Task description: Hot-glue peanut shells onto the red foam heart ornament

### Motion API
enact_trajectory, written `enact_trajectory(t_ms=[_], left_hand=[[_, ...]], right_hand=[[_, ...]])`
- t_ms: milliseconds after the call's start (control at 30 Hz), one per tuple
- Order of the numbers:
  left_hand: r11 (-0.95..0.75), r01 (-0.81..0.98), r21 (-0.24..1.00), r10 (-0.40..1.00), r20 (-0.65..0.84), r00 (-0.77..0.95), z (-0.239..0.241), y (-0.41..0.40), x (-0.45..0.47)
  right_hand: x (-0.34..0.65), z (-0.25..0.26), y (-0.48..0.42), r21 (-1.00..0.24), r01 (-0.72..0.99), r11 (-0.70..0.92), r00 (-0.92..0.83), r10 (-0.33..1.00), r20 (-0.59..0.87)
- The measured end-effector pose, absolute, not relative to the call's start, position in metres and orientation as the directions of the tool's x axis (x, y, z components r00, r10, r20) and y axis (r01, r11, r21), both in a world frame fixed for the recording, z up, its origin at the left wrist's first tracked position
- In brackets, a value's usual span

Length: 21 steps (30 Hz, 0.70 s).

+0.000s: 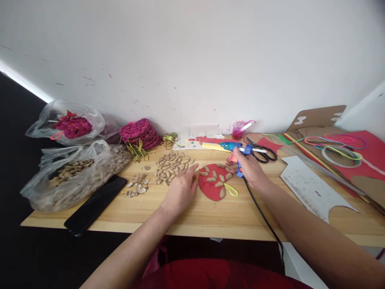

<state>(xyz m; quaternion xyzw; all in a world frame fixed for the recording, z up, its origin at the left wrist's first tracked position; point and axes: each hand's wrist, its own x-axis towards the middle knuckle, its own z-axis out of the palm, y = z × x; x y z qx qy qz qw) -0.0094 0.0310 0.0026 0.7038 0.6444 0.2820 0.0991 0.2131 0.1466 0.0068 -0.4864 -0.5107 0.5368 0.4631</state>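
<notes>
A red paper disc (212,187) lies on the wooden table (192,218) with several peanut shells glued on it and a yellow-green cord loop at its lower right. My right hand (252,170) is closed round a blue glue gun (239,153), held over the disc's right edge; its black cable runs off the table's front. My left hand (181,188) rests at the disc's left edge, fingers pinched on something small I cannot make out. A heap of peanut shells (171,165) lies just beyond my left hand.
A plastic bag of shells (75,174) and a black phone (95,204) sit at the left. Red woven discs (140,133) and a second bag (70,125) stand by the wall. Scissors (262,151), a pink cup (239,129), cardboard, red paper and coloured cords (337,146) crowd the right.
</notes>
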Motion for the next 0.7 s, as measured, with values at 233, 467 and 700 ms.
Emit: enact_trajectory(t_ms=[233,467,700], left_hand=[[-0.163,0.955,0.248,0.976,0.18,0.12,0.014,0.054,-0.013],[-0.247,0.964,0.097,0.949,0.227,0.22,0.046,0.117,-0.016],[-0.217,0.968,0.125,0.959,0.21,0.188,0.052,0.117,-0.028]], right_hand=[[0.215,0.003,0.147,-0.997,0.077,-0.009,-0.116,0.993,-0.018],[0.214,0.007,0.148,-0.995,0.056,-0.079,-0.073,0.994,-0.083],[0.214,0.003,0.15,-0.997,0.022,-0.074,-0.077,0.994,-0.075]])
